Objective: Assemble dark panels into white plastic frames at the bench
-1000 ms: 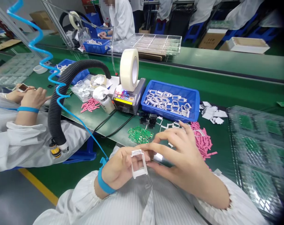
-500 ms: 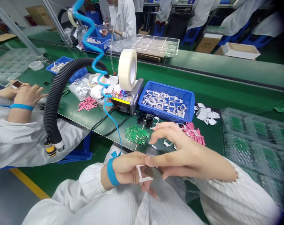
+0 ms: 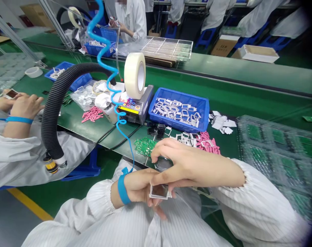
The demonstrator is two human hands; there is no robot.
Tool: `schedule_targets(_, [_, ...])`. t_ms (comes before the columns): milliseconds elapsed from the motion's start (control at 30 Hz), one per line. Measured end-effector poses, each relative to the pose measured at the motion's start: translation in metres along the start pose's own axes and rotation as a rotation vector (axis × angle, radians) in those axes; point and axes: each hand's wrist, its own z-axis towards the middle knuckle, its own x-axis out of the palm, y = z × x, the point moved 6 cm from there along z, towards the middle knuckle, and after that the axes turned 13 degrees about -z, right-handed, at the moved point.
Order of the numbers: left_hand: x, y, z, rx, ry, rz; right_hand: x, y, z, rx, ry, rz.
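A small white plastic frame with a dark glassy display panel inside its outline is held in front of my body. My left hand, a blue wrist strap round its wrist, grips the frame from the left and below. Over the panel is my right hand, its thumb on the frame's upper left and other fingers at its right edge. The right index finger arches above. Beneath that arch shows a clear, shiny piece; I cannot tell whether the hand touches it.
Behind my hands are green circuit boards, pink strips and a blue bin of white frames. A tape roll stands on a grey device. A black hose arches at left, beside a co-worker's hands. Clear trays lie right.
The display panel stuck out to the right of the frame and now lies within its outline. My right hand has moved left and closer to my left hand. The view has shifted slightly.
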Motion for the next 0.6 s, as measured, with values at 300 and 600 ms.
schedule_targets(300, [-0.030,0.002,-0.001,0.270,-0.143,-0.241,0.034,0.035,-0.007,0.259,-0.053,-0.233])
schedule_targets(600, [-0.039,-0.011,-0.006,0.355,-0.275,-0.173,0.036,-0.066,-0.129,1.239,-0.220,-0.090])
